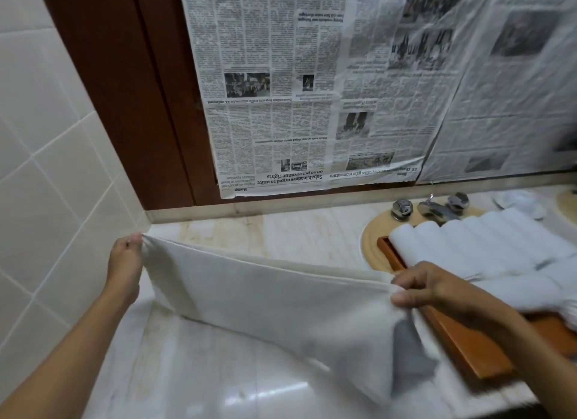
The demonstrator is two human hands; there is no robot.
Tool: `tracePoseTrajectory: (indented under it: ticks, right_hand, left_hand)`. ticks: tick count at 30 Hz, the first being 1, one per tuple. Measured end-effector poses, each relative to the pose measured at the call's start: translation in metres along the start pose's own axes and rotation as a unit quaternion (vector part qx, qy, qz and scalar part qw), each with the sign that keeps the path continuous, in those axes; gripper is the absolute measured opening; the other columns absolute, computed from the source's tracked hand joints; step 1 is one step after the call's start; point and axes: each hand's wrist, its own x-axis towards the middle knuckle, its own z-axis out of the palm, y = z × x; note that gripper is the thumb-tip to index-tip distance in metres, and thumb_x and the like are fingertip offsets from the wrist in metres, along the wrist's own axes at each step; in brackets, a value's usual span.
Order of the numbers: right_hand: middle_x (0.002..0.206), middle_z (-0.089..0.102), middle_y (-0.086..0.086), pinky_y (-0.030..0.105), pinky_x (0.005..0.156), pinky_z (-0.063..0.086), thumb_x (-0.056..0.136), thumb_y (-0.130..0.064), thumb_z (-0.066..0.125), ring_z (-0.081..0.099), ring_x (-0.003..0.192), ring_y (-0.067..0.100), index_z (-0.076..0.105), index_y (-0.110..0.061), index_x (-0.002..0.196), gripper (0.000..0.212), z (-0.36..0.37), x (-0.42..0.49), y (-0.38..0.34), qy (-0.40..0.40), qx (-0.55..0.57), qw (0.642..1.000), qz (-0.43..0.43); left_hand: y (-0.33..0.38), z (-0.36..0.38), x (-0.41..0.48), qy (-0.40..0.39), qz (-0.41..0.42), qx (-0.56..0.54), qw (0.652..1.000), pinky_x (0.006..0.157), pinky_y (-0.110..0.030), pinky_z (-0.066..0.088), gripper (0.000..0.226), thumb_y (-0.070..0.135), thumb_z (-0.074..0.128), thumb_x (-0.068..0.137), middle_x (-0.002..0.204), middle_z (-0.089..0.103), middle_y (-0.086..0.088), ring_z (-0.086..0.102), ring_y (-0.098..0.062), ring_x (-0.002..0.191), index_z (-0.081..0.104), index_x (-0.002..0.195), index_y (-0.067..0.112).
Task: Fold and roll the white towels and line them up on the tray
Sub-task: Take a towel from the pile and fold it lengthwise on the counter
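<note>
now the left grip (125, 259) and right grip (437, 290) each pinch a top corner of the white towel (265, 306), stretched between them above the table (296, 234); rolled towels (468, 247) line the wooden tray (468, 347) beside the right grip.

Matt cloth towel (265, 300), glossy marble-like counter (218, 387) — wooden tray (468, 350), chrome tap (437, 211)

The left hand (125, 256) and right hand (437, 290) pinch a folded white towel's (265, 300) top corners above the counter (296, 234), beside the tray (468, 347).
</note>
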Motion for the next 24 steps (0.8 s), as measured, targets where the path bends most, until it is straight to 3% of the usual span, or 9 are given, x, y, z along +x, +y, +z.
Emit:
tracePoseTrajectory:
  ticks: [2, 5, 7, 9, 12, 14, 17, 20, 24]
  right_hand:
    - [0.073, 0.061, 0.022, 0.027, 0.068, 0.047, 0.081, -0.022, 0.069, 0.059, 0.072, 0.022, 0.068, 0.006, 0.073, 0.029, -0.007, 0.003, 0.004, 0.055, 0.058, 0.997, -0.004]
    - [0.066, 0.054, 0.007, 0.031, 0.064, 0.040, 0.070, -0.041, 0.072, 0.050, 0.065, 0.017, 0.063, -0.005, 0.063, 0.038, -0.002, 0.016, 0.038, 0.128, -0.028, 0.989, 0.075]
    - [0.058, 0.045, -0.006, 0.032, 0.063, 0.033, 0.079, -0.035, 0.070, 0.042, 0.059, 0.008, 0.051, -0.018, 0.052, 0.037, 0.002, 0.017, 0.055, 0.082, -0.165, 0.977, 0.106]
    - [0.056, 0.037, -0.007, 0.032, 0.062, 0.028, 0.087, -0.022, 0.070, 0.035, 0.057, 0.006, 0.043, -0.023, 0.050, 0.046, 0.002, 0.012, 0.052, 0.013, -0.208, 0.970, 0.122]
    - [0.061, 0.042, -0.001, 0.030, 0.062, 0.029, 0.084, -0.020, 0.074, 0.039, 0.061, 0.013, 0.054, -0.009, 0.056, 0.036, -0.008, -0.005, 0.016, -0.057, -0.171, 0.978, 0.109]
    - [0.062, 0.050, 0.005, 0.027, 0.060, 0.034, 0.078, -0.018, 0.074, 0.045, 0.061, 0.015, 0.061, 0.003, 0.060, 0.031, -0.015, -0.013, -0.017, -0.066, -0.082, 0.990, 0.090]
    - [0.055, 0.056, 0.003, 0.019, 0.053, 0.040, 0.081, -0.005, 0.068, 0.051, 0.052, 0.010, 0.065, -0.005, 0.053, 0.028, -0.017, 0.002, -0.039, 0.048, 0.046, 0.997, 0.035]
    - [0.053, 0.056, 0.004, 0.017, 0.048, 0.038, 0.091, -0.004, 0.059, 0.049, 0.050, 0.013, 0.060, -0.010, 0.051, 0.040, -0.010, 0.038, -0.010, 0.177, 0.016, 0.981, 0.082]
    - [0.063, 0.041, 0.009, 0.026, 0.054, 0.028, 0.092, -0.015, 0.065, 0.036, 0.062, 0.019, 0.052, -0.010, 0.063, 0.033, 0.008, 0.066, 0.046, 0.128, -0.097, 0.972, 0.172]
  left_hand:
    - [-0.010, 0.005, 0.005, -0.011, -0.015, 0.005, 1.000, 0.104, -0.053, 0.043, 0.049, 0.045, 0.041, 0.099, 0.131, 0.057, -0.018, 0.055, -0.035, 0.118, 0.053, 0.129, 0.009]
    - [-0.003, 0.012, -0.017, -0.020, 0.001, 0.065, 0.998, 0.096, -0.046, 0.044, 0.041, 0.038, 0.040, 0.102, 0.122, 0.057, -0.013, 0.054, -0.034, 0.111, 0.054, 0.126, 0.008]
    - [-0.001, 0.010, -0.027, -0.024, 0.035, 0.110, 0.993, 0.092, -0.042, 0.042, 0.034, 0.033, 0.043, 0.103, 0.113, 0.054, -0.010, 0.052, -0.032, 0.106, 0.054, 0.123, 0.008]
    - [-0.002, 0.000, -0.028, -0.032, 0.064, 0.151, 0.986, 0.088, -0.041, 0.040, 0.030, 0.031, 0.044, 0.103, 0.110, 0.053, -0.010, 0.051, -0.031, 0.102, 0.053, 0.120, 0.008]
    - [0.008, -0.013, -0.023, -0.055, 0.089, 0.181, 0.978, 0.084, -0.039, 0.040, 0.025, 0.029, 0.043, 0.103, 0.108, 0.055, -0.011, 0.051, -0.030, 0.098, 0.054, 0.116, 0.010]
    - [0.023, -0.020, -0.015, -0.078, 0.079, 0.185, 0.977, 0.084, -0.039, 0.040, 0.021, 0.028, 0.043, 0.103, 0.106, 0.057, -0.010, 0.052, -0.029, 0.097, 0.056, 0.108, 0.013]
    - [0.047, -0.026, 0.000, -0.124, 0.039, 0.125, 0.984, 0.079, -0.037, 0.045, 0.017, 0.017, 0.050, 0.097, 0.093, 0.066, -0.010, 0.058, -0.026, 0.086, 0.064, 0.088, 0.013]
    - [0.033, -0.027, 0.024, -0.167, 0.041, 0.258, 0.951, 0.083, -0.039, 0.049, 0.024, 0.023, 0.053, 0.095, 0.093, 0.071, -0.012, 0.063, -0.028, 0.086, 0.071, 0.084, 0.011]
    - [0.000, -0.020, 0.035, -0.156, 0.060, 0.385, 0.908, 0.078, -0.037, 0.040, 0.037, 0.039, 0.048, 0.100, 0.101, 0.068, -0.017, 0.060, -0.035, 0.094, 0.064, 0.087, 0.008]
